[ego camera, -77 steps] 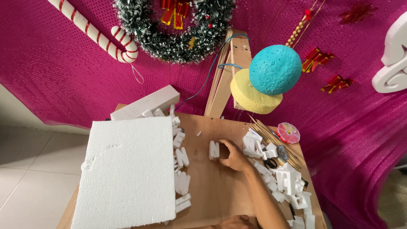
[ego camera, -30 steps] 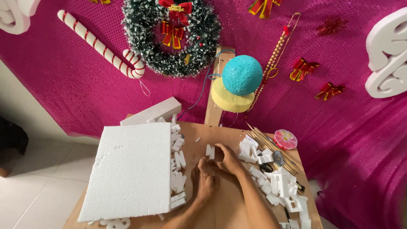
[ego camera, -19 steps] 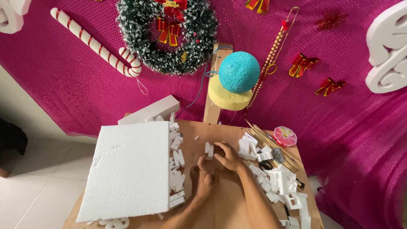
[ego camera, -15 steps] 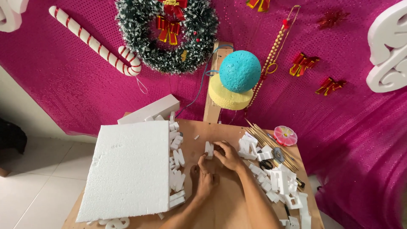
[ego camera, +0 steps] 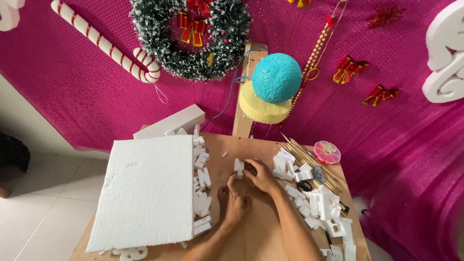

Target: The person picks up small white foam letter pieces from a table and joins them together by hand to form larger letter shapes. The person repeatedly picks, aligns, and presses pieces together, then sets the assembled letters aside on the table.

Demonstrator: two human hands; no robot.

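A small white foam piece [ego camera: 239,167] is stood on the bench [ego camera: 256,232], near its middle. It is pinched by the fingers [ego camera: 249,166] of the right hand [ego camera: 261,175], which are curled around its right side. The left hand [ego camera: 235,204] is laid flat on the bench just below the piece, fingers released, one fingertip reaching up close to it; whether it is touched cannot be told. A large foam sheet [ego camera: 147,193] lies at the left, and cut foam scraps [ego camera: 314,203] are heaped at the right beside wooden skewers [ego camera: 309,162].
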